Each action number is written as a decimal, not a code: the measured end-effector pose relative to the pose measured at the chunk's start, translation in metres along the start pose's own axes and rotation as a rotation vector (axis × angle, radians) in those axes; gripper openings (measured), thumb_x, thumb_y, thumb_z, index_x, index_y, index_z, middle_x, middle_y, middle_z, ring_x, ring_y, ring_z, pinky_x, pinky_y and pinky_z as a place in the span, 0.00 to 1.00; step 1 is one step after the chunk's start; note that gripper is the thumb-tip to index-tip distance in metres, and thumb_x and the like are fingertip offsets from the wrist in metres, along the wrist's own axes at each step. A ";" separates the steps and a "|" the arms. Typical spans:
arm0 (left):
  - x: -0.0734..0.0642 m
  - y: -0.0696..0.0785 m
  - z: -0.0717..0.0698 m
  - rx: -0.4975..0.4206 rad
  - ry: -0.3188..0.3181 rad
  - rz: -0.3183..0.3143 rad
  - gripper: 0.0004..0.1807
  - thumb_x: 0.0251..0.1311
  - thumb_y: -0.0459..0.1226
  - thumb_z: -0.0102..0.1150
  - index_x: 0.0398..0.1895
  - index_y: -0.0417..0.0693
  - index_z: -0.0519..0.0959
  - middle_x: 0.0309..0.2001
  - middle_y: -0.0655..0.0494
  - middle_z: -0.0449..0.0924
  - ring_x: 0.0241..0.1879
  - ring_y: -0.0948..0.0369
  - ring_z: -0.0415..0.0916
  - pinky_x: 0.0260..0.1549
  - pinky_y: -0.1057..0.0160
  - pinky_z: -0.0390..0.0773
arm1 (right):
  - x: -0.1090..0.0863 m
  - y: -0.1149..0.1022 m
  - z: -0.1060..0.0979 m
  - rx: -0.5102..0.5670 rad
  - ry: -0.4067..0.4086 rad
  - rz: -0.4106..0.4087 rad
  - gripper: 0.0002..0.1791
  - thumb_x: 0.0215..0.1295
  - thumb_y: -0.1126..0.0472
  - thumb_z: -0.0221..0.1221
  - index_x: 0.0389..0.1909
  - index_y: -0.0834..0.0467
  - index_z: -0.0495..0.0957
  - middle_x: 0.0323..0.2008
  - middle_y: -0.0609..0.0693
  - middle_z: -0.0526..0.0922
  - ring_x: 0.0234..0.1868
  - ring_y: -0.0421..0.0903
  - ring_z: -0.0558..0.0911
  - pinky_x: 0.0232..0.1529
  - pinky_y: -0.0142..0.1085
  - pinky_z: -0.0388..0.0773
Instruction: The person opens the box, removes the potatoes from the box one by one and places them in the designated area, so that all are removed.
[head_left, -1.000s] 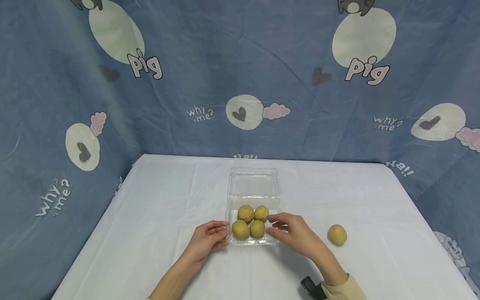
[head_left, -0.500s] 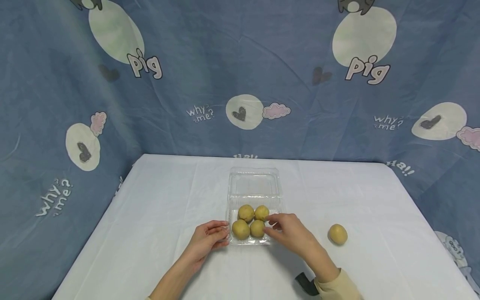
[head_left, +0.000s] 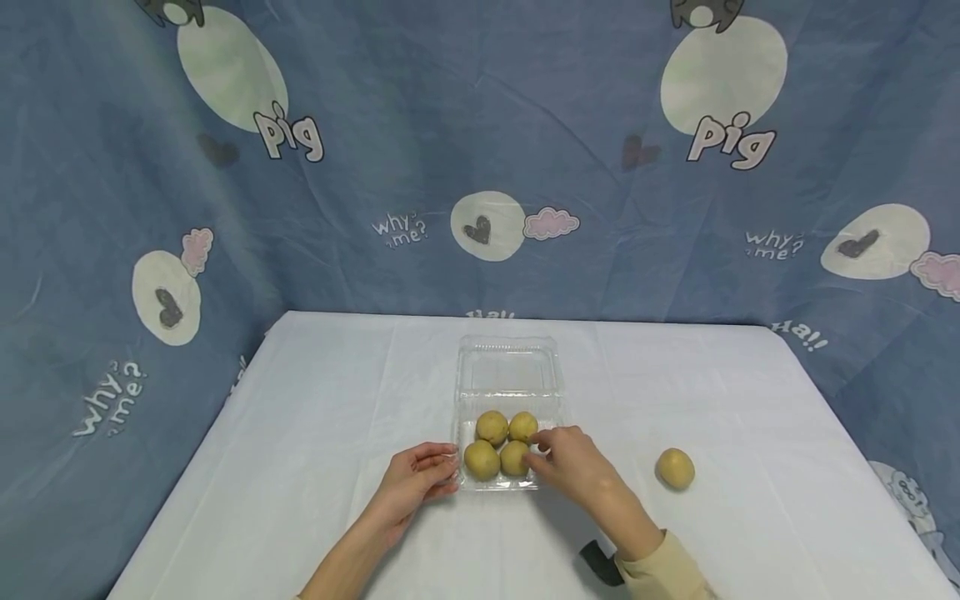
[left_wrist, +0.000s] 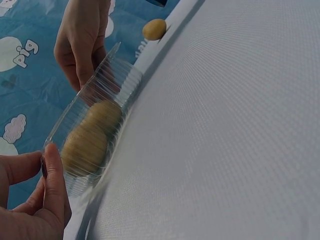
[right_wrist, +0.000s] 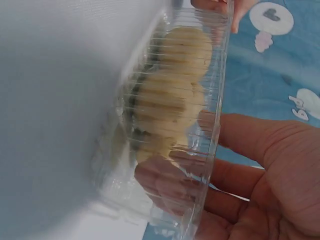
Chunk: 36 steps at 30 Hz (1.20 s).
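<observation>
A clear plastic clamshell box [head_left: 508, 367] lies on the white table with its lid folded back. Several round yellow fruits with brownish specks sit in its base, among them a front-right fruit [head_left: 513, 458] and a back-left fruit [head_left: 492, 427]. My left hand [head_left: 415, 482] pinches the box's left rim between thumb and fingers, as the left wrist view shows. Reaching over the right wall, my right hand [head_left: 576, 467] has its loosely bent fingers inside, against the fruits on that side. In the right wrist view, its fingertips [right_wrist: 157, 177] show blurred through the ribbed wall.
One more yellow fruit [head_left: 675, 469] lies on the table to the right of the right arm. A white cloth [head_left: 337, 392] covers the table. Behind it hangs a blue printed curtain [head_left: 420, 275]. A dark strap [head_left: 602, 562] shows at the right wrist.
The right hand has shifted a little left, further over the box, and its fingertips now reach the right-hand fruits. The left hand and the box have stayed in place.
</observation>
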<state>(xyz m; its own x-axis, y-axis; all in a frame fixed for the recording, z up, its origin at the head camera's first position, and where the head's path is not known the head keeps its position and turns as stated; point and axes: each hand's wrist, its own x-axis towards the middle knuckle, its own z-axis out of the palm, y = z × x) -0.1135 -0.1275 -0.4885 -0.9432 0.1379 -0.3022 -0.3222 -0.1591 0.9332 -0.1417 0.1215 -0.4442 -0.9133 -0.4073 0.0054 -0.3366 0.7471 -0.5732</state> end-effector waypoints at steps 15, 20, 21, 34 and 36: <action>0.000 0.000 0.000 -0.001 0.004 0.003 0.21 0.62 0.29 0.62 0.55 0.26 0.71 0.39 0.47 0.79 0.34 0.60 0.79 0.39 0.63 0.85 | 0.003 0.000 0.011 0.092 -0.042 0.052 0.15 0.61 0.60 0.65 0.42 0.67 0.82 0.32 0.55 0.86 0.34 0.50 0.85 0.35 0.39 0.84; 0.000 -0.002 -0.001 0.001 0.002 0.003 0.21 0.62 0.29 0.62 0.55 0.26 0.71 0.39 0.46 0.79 0.34 0.59 0.79 0.39 0.63 0.85 | 0.004 0.000 0.012 0.156 -0.042 0.075 0.17 0.60 0.59 0.67 0.43 0.68 0.81 0.31 0.56 0.87 0.32 0.48 0.86 0.32 0.36 0.84; 0.000 -0.002 -0.001 0.000 0.001 0.004 0.22 0.62 0.29 0.62 0.56 0.26 0.71 0.39 0.46 0.79 0.34 0.59 0.79 0.39 0.63 0.85 | 0.004 0.001 0.012 0.165 -0.044 0.078 0.17 0.60 0.59 0.67 0.43 0.68 0.81 0.30 0.56 0.87 0.32 0.47 0.86 0.31 0.35 0.84; 0.001 -0.004 -0.001 -0.013 -0.006 0.011 0.21 0.62 0.28 0.62 0.55 0.25 0.70 0.38 0.47 0.80 0.34 0.59 0.79 0.39 0.63 0.85 | 0.005 0.000 0.010 0.179 -0.062 0.059 0.19 0.58 0.57 0.69 0.44 0.65 0.79 0.36 0.58 0.87 0.38 0.51 0.86 0.35 0.39 0.85; 0.002 -0.003 0.000 -0.014 -0.006 0.010 0.21 0.62 0.28 0.62 0.55 0.25 0.70 0.38 0.47 0.80 0.34 0.59 0.79 0.39 0.63 0.85 | 0.005 0.001 0.010 0.180 -0.066 0.047 0.19 0.58 0.57 0.69 0.44 0.65 0.79 0.37 0.58 0.86 0.39 0.52 0.86 0.37 0.40 0.85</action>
<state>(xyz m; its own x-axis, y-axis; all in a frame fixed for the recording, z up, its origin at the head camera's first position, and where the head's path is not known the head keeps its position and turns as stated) -0.1139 -0.1272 -0.4922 -0.9459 0.1422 -0.2918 -0.3141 -0.1742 0.9333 -0.1443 0.1146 -0.4529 -0.9081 -0.4120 -0.0753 -0.2419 0.6628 -0.7087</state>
